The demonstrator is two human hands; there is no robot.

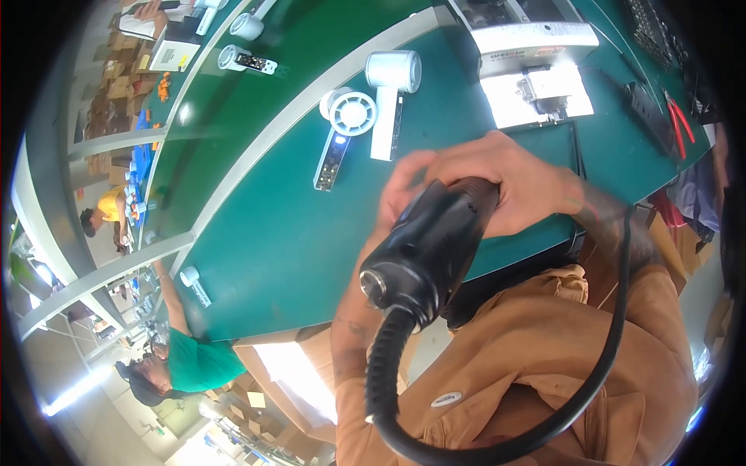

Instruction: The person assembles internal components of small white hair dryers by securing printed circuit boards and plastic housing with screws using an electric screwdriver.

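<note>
A black corded power tool (427,248), which looks like an electric screwdriver, slants across the middle, its cable end toward me. My right hand (501,175) is wrapped round its far part. Beyond the tool, my left hand (400,186) has curled fingers; the tool covers most of it, and whatever it holds is hidden. On the green table just past my hands lie two pale-blue handheld fan parts. One has a round spoked grille (353,113) and a bare circuit board (332,163); the other has a drum-shaped head (393,71) and a white handle (385,124).
A white-fronted machine (536,43) stands at the back, with a small metal fixture (548,89) before it. Red-handled pliers (678,124) lie far right. Another fan part (194,286) sits at left, near a person in green (202,361). More fan parts (247,60) lie beyond the metal rail (264,132).
</note>
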